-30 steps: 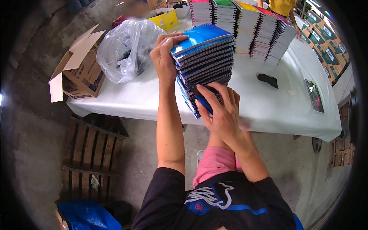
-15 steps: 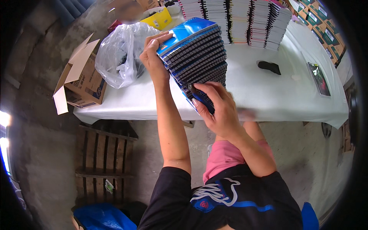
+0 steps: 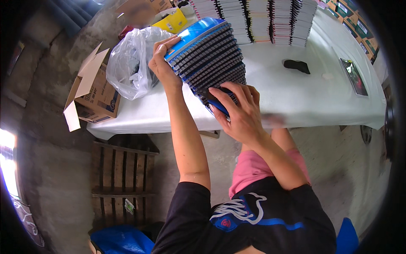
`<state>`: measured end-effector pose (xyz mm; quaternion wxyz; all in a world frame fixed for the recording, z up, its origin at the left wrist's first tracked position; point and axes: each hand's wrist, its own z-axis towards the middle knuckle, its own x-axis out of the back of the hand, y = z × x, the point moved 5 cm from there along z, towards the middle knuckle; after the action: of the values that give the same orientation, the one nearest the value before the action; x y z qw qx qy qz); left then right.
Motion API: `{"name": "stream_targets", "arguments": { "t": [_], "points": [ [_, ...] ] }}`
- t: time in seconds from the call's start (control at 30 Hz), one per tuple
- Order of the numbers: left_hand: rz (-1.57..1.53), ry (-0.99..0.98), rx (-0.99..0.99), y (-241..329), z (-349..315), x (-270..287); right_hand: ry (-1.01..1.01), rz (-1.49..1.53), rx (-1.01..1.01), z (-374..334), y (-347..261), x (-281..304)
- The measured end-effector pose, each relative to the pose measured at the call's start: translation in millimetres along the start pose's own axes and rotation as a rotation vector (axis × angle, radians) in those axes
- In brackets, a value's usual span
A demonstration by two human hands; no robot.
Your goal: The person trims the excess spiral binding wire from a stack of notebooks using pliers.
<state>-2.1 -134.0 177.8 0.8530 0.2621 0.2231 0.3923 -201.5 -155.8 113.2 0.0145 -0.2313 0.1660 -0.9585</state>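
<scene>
A stack of spiral notebooks point(image 3: 211, 57) with a blue glossy cover is tilted up over the table's front edge, its dark coil bindings facing me in rows. My left hand point(image 3: 165, 65) grips the stack at its upper left side, the thumb and fingers at the cover. Against the lower bindings, my right hand point(image 3: 241, 112) is closed round a small blue-handled hand tool point(image 3: 218, 106) with a dark head, which looks like pliers. The fingers hide part of the tool, and its tip at the coils cannot be made out.
Tall stacks of spiral notebooks point(image 3: 258, 21) stand at the back of the white-covered table point(image 3: 287, 97). An open carton point(image 3: 99, 93), a clear plastic bag point(image 3: 137, 63) and a yellow box point(image 3: 171, 21) are to the left. A black cloth-like piece point(image 3: 297, 66) lies to the right.
The notebook stack and both hands sit slightly further left and higher in view. My right hand has shifted a little along the bindings with the tool; the whole view has also shifted slightly.
</scene>
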Motion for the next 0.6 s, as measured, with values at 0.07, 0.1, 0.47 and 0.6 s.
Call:
{"name": "stream_targets", "arguments": {
  "t": [0.07, 0.1, 0.47, 0.6],
  "points": [
    [0.016, -0.007, -0.014, -1, 1, 2, -0.013, -0.006, -0.004, 3, -2, -3],
    [0.020, -0.010, -0.027, -1, 1, 3, -0.018, -0.010, -0.006, 4, -3, -4],
    [0.060, -0.030, -0.050, -4, 0, 0, -0.406, 0.787, -0.595, 0, 9, -19],
    [0.084, -0.011, -0.040, -4, 0, 0, -0.199, 0.754, -0.381, 1, 5, -17]
  ]
}}
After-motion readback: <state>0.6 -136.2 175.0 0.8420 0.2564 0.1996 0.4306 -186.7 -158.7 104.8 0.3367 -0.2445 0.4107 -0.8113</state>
